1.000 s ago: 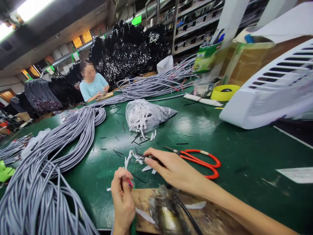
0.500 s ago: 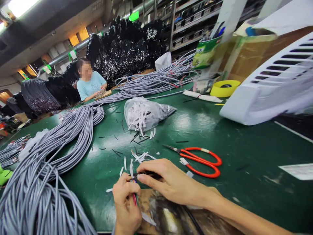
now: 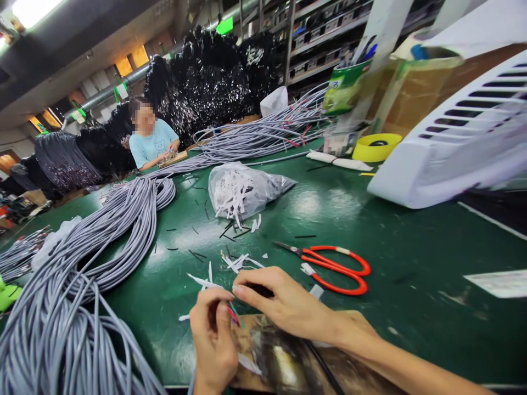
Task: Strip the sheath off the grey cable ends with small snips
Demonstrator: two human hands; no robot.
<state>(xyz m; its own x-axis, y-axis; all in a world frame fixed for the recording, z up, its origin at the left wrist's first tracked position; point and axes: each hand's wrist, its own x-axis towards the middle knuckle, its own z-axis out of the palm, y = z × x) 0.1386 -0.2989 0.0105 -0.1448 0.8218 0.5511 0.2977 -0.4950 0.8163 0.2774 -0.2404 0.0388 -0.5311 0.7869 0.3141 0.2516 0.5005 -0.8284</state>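
- Left hand [image 3: 212, 343] pinches the coloured wire ends [image 3: 233, 314]; hold them bunched and steady.
- Right hand [image 3: 284, 304] grips a thin black piece [image 3: 258, 289]; best aligned straight, gently.

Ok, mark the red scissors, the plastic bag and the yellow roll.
red scissors [image 3: 317, 259]: head view, where the handles meet.
plastic bag [image 3: 247, 189]: head view, middle.
yellow roll [image 3: 373, 154]: head view, front wall.

Bare left hand [image 3: 212, 343], bare right hand [image 3: 288, 304], unsleeved right forearm [image 3: 411, 366]
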